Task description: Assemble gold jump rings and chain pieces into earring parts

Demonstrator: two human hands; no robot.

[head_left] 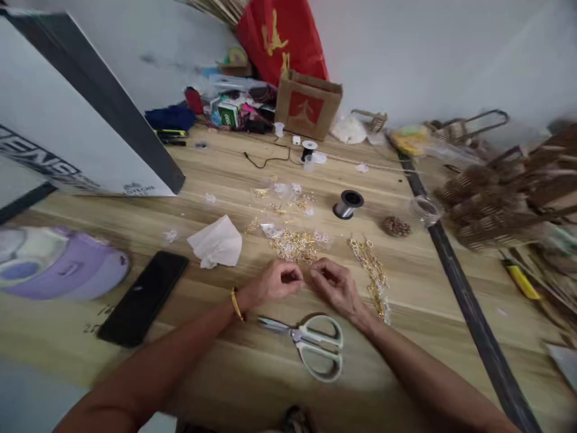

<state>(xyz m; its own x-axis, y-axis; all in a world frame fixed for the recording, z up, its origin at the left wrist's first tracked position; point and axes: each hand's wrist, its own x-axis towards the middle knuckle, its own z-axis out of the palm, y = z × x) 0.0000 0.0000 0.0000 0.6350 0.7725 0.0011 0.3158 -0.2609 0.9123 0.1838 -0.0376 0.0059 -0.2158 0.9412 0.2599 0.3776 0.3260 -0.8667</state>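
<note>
My left hand point(276, 281) and my right hand point(334, 285) rest close together on the wooden table point(225, 180), fingers curled in a pinch. What they pinch is too small to make out. A pile of small gold beads point(293, 245) lies just beyond the fingertips. A strand of gold links point(373, 273) runs along the right of my right hand. Pale green scissors point(311, 344) lie shut on the table between my forearms. A yellow band sits on my left wrist.
A crumpled white tissue point(217, 242), a black phone point(144, 297) and a purple device point(67, 264) lie at left. A wire spool point(347, 204), a brown bead heap point(396, 227), a cardboard box point(308, 103), a white board point(67, 108) and wicker baskets point(505, 192) stand around.
</note>
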